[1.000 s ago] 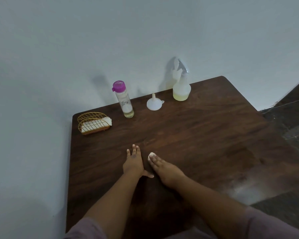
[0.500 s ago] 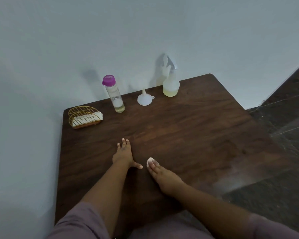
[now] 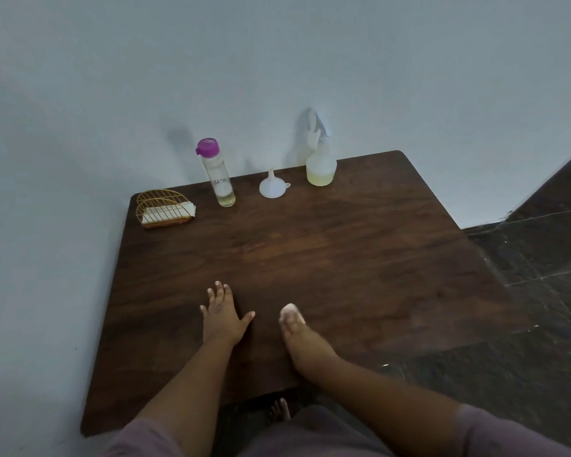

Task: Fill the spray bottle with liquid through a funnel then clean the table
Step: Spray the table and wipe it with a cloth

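Nearby, wire holder (image 3: pixel 164 208) beside bottle (image 3: pixel 217 174)

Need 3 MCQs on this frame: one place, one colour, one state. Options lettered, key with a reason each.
1. The funnel stands between the spray bottle and:
A. wire holder
B. capped bottle
C. left hand

2. The capped bottle's cap is:
A. purple
B. green
C. white

3. The left hand is:
A. gripping the funnel
B. flat on the table
C. holding the spray bottle

Key: 1 B, the funnel sits between the two bottles. 2 A, the cap shows purple. 3 B, its fingers lie spread on the wood.
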